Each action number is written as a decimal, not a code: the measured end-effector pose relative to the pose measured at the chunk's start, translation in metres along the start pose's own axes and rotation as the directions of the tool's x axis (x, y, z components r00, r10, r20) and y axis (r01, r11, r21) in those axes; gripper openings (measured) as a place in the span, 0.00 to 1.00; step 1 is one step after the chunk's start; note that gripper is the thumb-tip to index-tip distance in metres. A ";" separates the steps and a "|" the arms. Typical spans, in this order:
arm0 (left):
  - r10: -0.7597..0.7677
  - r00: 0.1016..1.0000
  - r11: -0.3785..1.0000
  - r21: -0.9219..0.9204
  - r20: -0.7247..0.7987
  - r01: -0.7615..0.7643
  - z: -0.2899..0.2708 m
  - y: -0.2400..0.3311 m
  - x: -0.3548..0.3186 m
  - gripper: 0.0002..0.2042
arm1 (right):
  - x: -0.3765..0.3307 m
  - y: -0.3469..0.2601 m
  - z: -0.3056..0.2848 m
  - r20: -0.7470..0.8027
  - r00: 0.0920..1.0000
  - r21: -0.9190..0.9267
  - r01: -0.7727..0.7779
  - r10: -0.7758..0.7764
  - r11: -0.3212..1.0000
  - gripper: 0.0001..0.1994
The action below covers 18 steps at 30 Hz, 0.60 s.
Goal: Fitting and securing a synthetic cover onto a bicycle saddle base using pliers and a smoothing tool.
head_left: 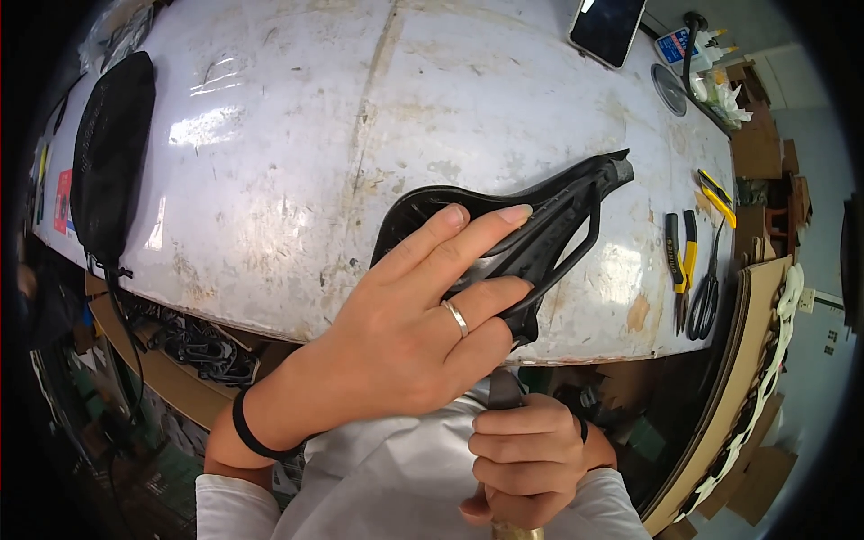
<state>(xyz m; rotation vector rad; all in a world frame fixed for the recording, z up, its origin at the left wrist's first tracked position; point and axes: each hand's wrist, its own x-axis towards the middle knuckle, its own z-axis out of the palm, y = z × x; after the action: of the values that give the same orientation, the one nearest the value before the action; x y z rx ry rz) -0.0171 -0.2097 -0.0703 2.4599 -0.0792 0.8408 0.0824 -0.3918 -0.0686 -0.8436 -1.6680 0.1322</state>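
An upturned black bicycle saddle lies near the front edge of the worktable, its narrow nose pointing to the far right. Across its underside and rails rests my left hand, fingers curled over it in a loose grip; a ring and a black wristband show. Close to my body, my right hand is closed in a fist around a hand tool. The tool's dark flat end sticks out toward the saddle, and its tan handle end shows below the fist. The rest of the tool is hidden by my fingers.
On the white worktable, yellow-black pliers, black scissors and a yellow cutter lie at the right. A phone and a round-based stand are farther back. At left lies a long black mesh-covered object.
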 end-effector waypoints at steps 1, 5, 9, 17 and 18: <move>-0.011 1.000 1.000 -0.005 -0.001 0.011 -0.001 0.001 0.001 0.14 | -0.003 0.004 0.002 0.012 0.999 -0.064 0.050 -0.049 0.997 0.19; -0.010 0.999 1.000 -0.016 0.035 0.010 -0.003 -0.003 0.001 0.13 | -0.006 0.014 0.011 -0.035 0.996 -0.173 0.080 -0.087 0.982 0.20; -0.036 0.994 0.995 -0.092 0.102 0.046 -0.011 -0.004 0.001 0.14 | -0.001 0.017 0.004 -0.230 0.973 0.037 0.005 0.003 0.999 0.18; -0.028 0.992 0.997 -0.071 0.120 0.036 -0.010 -0.002 0.005 0.12 | 0.011 0.021 -0.015 -0.175 0.968 0.275 -0.128 0.181 0.953 0.17; -0.042 0.995 0.994 -0.094 0.095 0.051 -0.009 -0.003 0.003 0.13 | 0.009 0.015 -0.012 -0.176 0.969 0.278 -0.121 0.174 0.953 0.17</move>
<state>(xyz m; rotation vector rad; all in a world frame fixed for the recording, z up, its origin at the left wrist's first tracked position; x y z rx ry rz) -0.0187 -0.2020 -0.0641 2.4003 -0.0934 0.6870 0.1000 -0.3796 -0.0651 -0.7513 -1.3623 0.3568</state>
